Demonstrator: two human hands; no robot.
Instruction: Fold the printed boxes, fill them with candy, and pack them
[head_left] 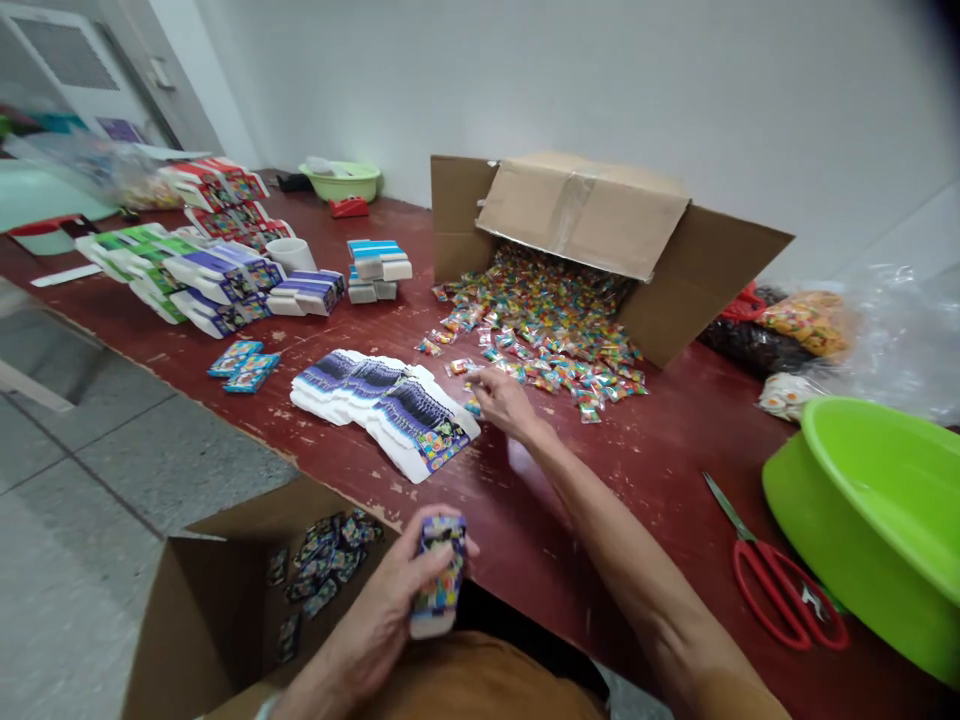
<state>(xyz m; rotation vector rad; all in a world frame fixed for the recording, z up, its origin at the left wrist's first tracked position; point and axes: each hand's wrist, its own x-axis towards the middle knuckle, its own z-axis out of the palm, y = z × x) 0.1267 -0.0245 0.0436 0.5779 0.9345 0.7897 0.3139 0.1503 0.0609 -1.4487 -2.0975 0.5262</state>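
My left hand (pixel 390 590) is wrapped round a small purple printed candy box (pixel 438 580), held upright over the table's front edge. Farther out, my right hand (pixel 504 402) has its fingers curled at the near edge of a spread of small wrapped candies (pixel 555 350). A bluish packet (pixel 472 407) shows just below its fingertips; whether they grip it I cannot tell. Left of that hand, flattened purple cartons (pixel 382 400) lie fanned out in overlapping rows. The candies spill from a large cardboard box (pixel 585 205) lying on its side.
An open carton (pixel 202 610) below the table edge holds several filled dark boxes (pixel 330 555). Blue packs (pixel 244 366) and stacked purple cartons (pixel 225 275) stand left. Red-handled scissors (pixel 780 590) and a green basin (pixel 870 520) are at right.
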